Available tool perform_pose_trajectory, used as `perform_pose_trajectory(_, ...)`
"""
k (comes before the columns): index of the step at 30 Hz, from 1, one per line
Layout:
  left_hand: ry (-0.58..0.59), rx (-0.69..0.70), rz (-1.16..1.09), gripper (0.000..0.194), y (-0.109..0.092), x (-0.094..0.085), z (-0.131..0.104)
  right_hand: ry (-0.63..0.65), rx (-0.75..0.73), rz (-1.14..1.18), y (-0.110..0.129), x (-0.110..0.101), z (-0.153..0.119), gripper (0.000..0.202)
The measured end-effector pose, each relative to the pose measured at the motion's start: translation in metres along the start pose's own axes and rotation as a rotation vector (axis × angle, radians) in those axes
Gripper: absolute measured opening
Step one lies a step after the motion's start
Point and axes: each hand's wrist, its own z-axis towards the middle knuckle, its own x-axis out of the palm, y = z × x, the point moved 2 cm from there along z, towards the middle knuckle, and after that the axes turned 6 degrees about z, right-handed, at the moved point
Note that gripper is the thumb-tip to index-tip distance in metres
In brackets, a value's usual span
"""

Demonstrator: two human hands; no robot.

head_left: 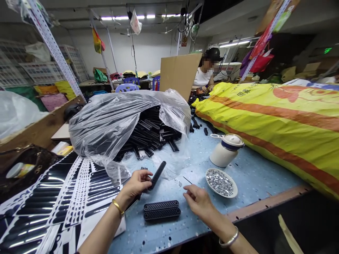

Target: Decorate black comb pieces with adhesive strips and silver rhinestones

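The long black perforated plastic strip (157, 175) is pinched at its lower end by the left hand (136, 184), long axis pointing up-right over the blue counter (251, 173). The right hand (197, 200) pinches a thin needle (187, 180). Adjacent, a shallow white dish (233, 193) contains silver studs (219, 182).

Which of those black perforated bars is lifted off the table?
The black bar in the left hand, tilted upward; the other two bars lie flat, side by side.

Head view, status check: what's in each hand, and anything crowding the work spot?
Left hand grips a black perforated strip. Right hand pinches a thin needle-like tool. Two finished-looking strips lie between the hands. Dish of silver bits sits beside the right hand.
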Motion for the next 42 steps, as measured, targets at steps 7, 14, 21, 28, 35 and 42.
perform_pose_trajectory(7, 0.114, 0.033, 0.056, 0.040, -0.006, -0.001, -0.006, -0.005, 0.019, 0.030, 0.024, 0.009, 0.044, 0.043)
perform_pose_trajectory(14, 0.215, 0.106, 0.470, 0.022, -0.016, 0.009, -0.013, 0.197, 0.020, -0.025, 0.033, 0.028, 0.055, 0.025)
perform_pose_trajectory(21, 0.135, 0.183, 0.695, 0.029, -0.020, 0.022, -0.027, 0.289, -0.011, -0.073, 0.038, 0.024, 0.031, 0.027)
perform_pose_trajectory(28, -0.189, 0.120, 0.700, 0.034, -0.018, -0.029, -0.037, 0.169, 0.032, -0.067, 0.026, 0.018, 0.034, 0.035)
perform_pose_trajectory(35, -0.322, -0.051, 0.728, 0.016, 0.005, -0.051, -0.042, 0.134, 0.038, -0.027, 0.027, 0.019, 0.044, 0.031)
perform_pose_trajectory(42, -0.281, -0.058, 0.409, 0.025, 0.018, -0.043, -0.030, 0.126, 0.017, 0.003, 0.036, 0.019, 0.041, 0.026)
